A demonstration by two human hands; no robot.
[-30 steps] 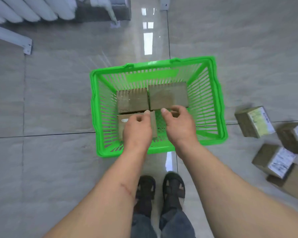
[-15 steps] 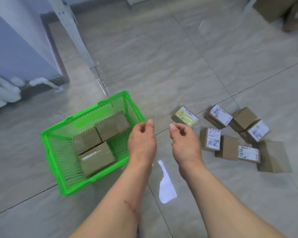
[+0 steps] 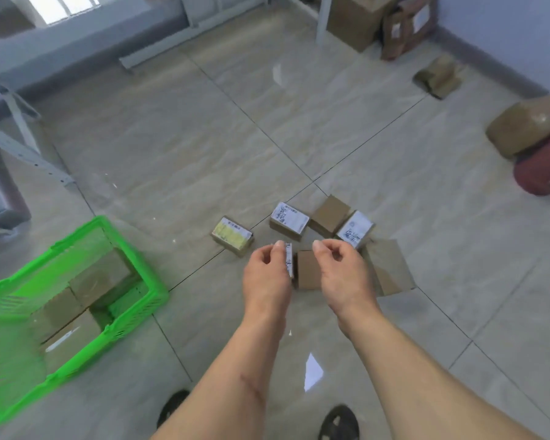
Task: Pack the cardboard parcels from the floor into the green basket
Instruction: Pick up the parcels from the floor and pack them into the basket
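The green basket [image 3: 146, 277] stands on the floor at the lower left with three cardboard parcels [image 3: 73, 300] inside. Several small cardboard parcels lie in a cluster on the tiles at centre: one with a yellow label [image 3: 232, 236], one with a white label [image 3: 289, 220], a plain one [image 3: 329, 214], another white-labelled one [image 3: 354, 230], a plain one [image 3: 308, 269] and a flat one [image 3: 389, 268]. My left hand [image 3: 265, 277] and my right hand [image 3: 342, 271] hover over the cluster, fingers loosely curled and apart, holding nothing. A labelled parcel is mostly hidden under my left hand.
Larger boxes [image 3: 356, 20] stand against the far wall, with a wrapped packet [image 3: 438, 76] on the floor near them. A big brown parcel [image 3: 527, 127] rests on a dark red bag [image 3: 543, 169] at the right. A metal rack leg [image 3: 26, 154] is at the left. My feet are at the bottom.
My hands left the basket, where they had set a parcel down, and swung right over the parcels on the floor. The view turned right, so the basket shifted to the lower left.
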